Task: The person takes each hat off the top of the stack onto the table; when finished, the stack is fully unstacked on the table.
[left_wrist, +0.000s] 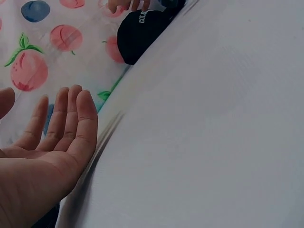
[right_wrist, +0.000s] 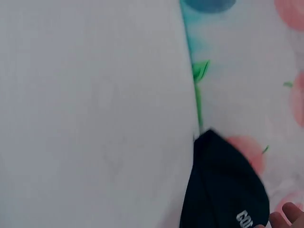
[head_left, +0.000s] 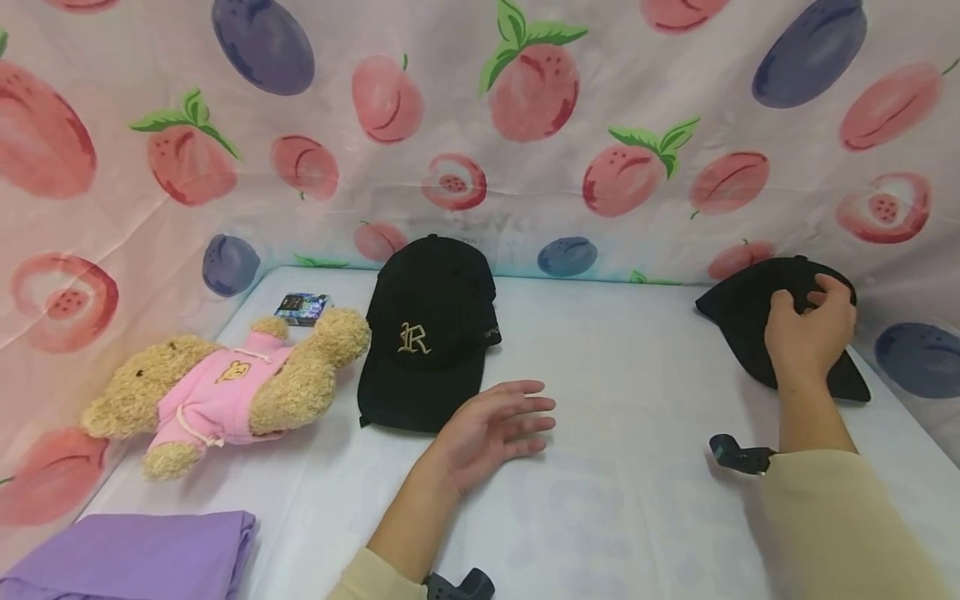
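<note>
A black cap (head_left: 429,292) with a pale embroidered letter on its front lies at the middle back of the table. Just right of its brim is my left hand (head_left: 491,433), fingers spread and holding nothing; in the left wrist view that hand (left_wrist: 57,147) shows its palm. A second black cap (head_left: 742,321) sits at the far right, with pale lettering visible in the right wrist view on the cap (right_wrist: 223,190). Over it my right hand (head_left: 810,329) has loosely bent fingers. Whether its fingertips touch the fabric is unclear.
On the left lies a teddy bear (head_left: 217,392) in a pink hoodie, with a small dark patterned box (head_left: 302,308) behind it. Folded purple cloth (head_left: 135,550) occupies the front left corner. A fruit-print curtain (head_left: 525,192) borders the white table (head_left: 600,500).
</note>
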### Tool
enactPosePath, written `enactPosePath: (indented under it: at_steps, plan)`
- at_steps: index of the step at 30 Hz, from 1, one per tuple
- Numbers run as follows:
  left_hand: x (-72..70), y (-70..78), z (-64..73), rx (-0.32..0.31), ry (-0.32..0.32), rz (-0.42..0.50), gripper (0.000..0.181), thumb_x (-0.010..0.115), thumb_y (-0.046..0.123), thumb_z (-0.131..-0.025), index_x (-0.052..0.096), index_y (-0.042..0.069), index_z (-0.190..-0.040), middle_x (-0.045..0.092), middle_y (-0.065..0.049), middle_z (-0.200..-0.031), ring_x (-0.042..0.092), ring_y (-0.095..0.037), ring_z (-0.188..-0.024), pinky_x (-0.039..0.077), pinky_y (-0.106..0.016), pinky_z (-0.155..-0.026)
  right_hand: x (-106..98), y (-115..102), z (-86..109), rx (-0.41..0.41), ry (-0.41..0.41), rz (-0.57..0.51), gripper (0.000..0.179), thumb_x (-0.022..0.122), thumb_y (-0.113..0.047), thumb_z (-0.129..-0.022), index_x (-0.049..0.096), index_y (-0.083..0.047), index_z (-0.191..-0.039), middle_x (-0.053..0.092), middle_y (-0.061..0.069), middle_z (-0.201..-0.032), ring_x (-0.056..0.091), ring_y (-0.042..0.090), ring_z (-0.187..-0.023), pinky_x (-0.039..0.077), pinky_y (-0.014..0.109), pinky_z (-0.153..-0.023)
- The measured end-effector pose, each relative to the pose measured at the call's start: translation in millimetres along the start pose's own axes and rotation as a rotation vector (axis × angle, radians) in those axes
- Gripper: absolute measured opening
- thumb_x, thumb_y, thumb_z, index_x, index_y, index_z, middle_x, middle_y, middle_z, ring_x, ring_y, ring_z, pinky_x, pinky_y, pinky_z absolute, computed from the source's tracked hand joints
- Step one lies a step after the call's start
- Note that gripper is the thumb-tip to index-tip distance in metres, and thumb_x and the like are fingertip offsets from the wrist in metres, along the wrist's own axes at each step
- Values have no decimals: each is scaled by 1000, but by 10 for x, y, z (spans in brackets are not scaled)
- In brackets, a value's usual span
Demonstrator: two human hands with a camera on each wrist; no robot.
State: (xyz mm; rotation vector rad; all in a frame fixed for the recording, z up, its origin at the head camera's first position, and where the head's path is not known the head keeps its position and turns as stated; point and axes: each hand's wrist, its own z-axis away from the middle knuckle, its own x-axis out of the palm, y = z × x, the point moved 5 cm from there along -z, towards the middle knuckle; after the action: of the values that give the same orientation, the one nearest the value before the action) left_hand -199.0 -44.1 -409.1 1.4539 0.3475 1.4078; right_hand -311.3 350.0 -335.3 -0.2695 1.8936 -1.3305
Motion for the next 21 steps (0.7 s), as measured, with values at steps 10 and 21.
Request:
enactPosePath:
  at_steps: [10,21]
  plan:
    - [-27,66,17,21,-2,-7,48,50,22,-105,46,4,-150,66,-9,-136,67,-23,-119,55,-38,-97,162,-213,272,-100,-103,-48,57,54,-39,-104,37,-32,-158,49,3,-155,48,-4,-107,45,26,-107]
    - [-57,135,58,63,-15,49,52,42,29,-107,43,5,-153,64,-8,-137,63,-27,-126,52,-40,-102,328,-409,552,-139,-258,-96,60,54,-32,-103,37,-27,-160,50,5,-155,52,18,-130,46,33,-108]
